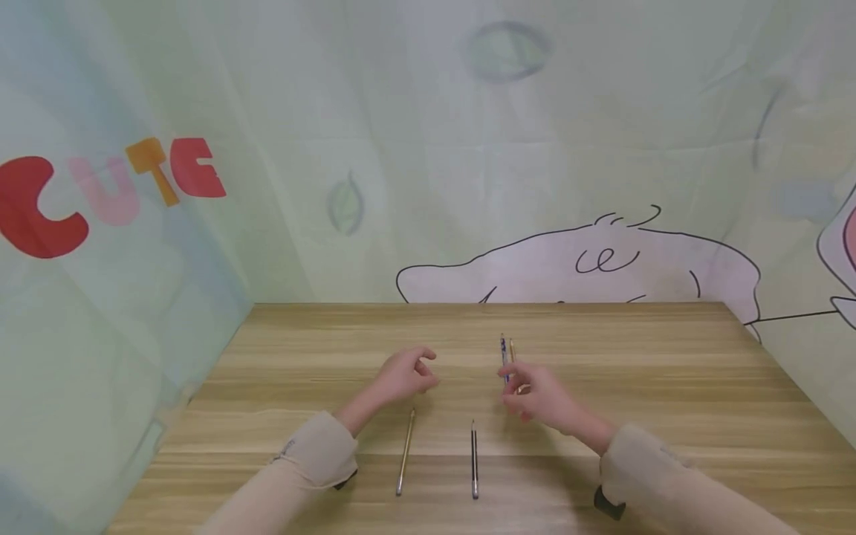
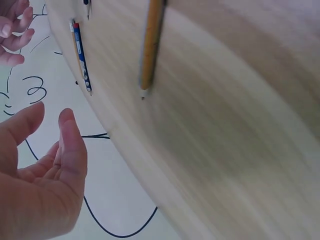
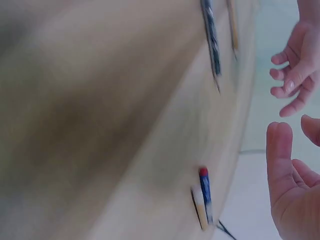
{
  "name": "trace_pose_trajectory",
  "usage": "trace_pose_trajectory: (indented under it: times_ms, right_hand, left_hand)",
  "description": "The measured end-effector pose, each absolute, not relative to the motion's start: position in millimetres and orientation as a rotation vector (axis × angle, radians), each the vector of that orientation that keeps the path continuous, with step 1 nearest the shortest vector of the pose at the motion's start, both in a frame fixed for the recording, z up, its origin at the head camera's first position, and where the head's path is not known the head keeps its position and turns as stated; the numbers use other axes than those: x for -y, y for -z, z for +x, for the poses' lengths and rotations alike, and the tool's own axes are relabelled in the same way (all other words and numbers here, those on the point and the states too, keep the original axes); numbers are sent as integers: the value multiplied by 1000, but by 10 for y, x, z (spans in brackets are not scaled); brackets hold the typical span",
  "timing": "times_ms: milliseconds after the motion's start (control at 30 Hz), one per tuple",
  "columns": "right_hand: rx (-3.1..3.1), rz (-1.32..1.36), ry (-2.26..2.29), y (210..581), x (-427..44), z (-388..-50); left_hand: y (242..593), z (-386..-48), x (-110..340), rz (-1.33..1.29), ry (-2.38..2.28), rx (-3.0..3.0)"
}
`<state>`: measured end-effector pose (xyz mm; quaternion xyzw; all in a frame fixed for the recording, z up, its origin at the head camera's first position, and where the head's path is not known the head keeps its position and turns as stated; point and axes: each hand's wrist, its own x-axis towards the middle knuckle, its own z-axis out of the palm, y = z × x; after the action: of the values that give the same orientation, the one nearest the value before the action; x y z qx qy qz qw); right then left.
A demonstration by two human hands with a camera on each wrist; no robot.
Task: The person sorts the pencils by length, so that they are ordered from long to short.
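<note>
My left hand (image 1: pixel 404 373) hovers over the table with loosely bent fingers and nothing in them. Just below it in the head view lies a yellow pencil (image 1: pixel 405 455), tip pointing away from me. To the right, a black pencil (image 1: pixel 474 462) lies roughly parallel. My right hand (image 1: pixel 538 395), also holding nothing, is raised above the table and partly covers a blue patterned pencil (image 1: pixel 504 348) and a second yellow pencil (image 1: pixel 513 351), which lie side by side. In the right wrist view, the blue pencil (image 3: pixel 205 187) shows a red end, apart from my fingers (image 3: pixel 280 150).
The wood-grain table (image 1: pixel 301 327) has its far edge against a printed curtain (image 1: pixel 301 111). That cloth bears a cartoon animal and colourful letters, and hangs along the left side too.
</note>
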<state>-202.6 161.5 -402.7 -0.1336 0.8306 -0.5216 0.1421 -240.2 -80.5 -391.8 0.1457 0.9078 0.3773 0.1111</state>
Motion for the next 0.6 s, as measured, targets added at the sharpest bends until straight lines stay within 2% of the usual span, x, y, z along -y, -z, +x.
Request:
trace_pose_trajectory:
  times_ms: [300, 600]
  right_hand:
    - [-2284, -388, 1517, 4227, -1403, -1815]
    - [-2338, -358, 1493, 4414, -1291, -1758]
  left_hand:
    - [4015, -2189, 996, 446, -1111, -2622]
    - [4157, -1990, 1071, 443, -1014, -2709]
